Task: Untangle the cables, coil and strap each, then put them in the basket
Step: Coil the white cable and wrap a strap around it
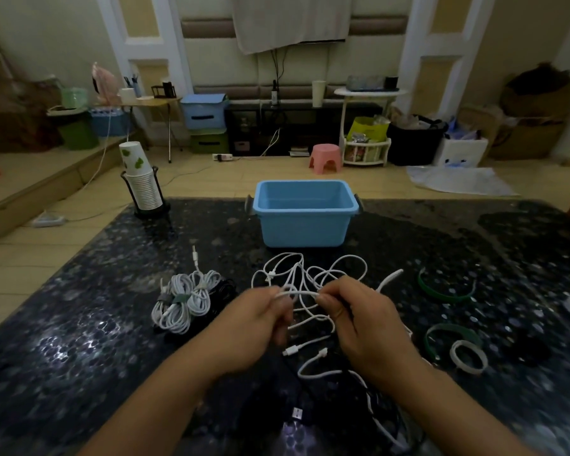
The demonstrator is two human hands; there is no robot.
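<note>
A tangle of loose white cable (313, 278) lies on the dark speckled table (79, 340) in front of the light blue basket (305, 222). My left hand (254, 327) and my right hand (359, 320) each pinch a strand of that cable, close together above the table. Two white plug ends (305, 352) hang below my hands. To the left lie coiled white cables (181, 301) held by straps, with a coiled black cable (224, 291) beside them. A black cable with a plug (297, 413) lies near the front edge, hard to make out.
Green straps (445, 292) (454, 337) and a white strap loop (469, 357) lie on the right of the table. A holder with stacked paper cups (142, 182) stands at the back left corner. Beyond the table are floor, a pink stool (324, 158) and storage boxes.
</note>
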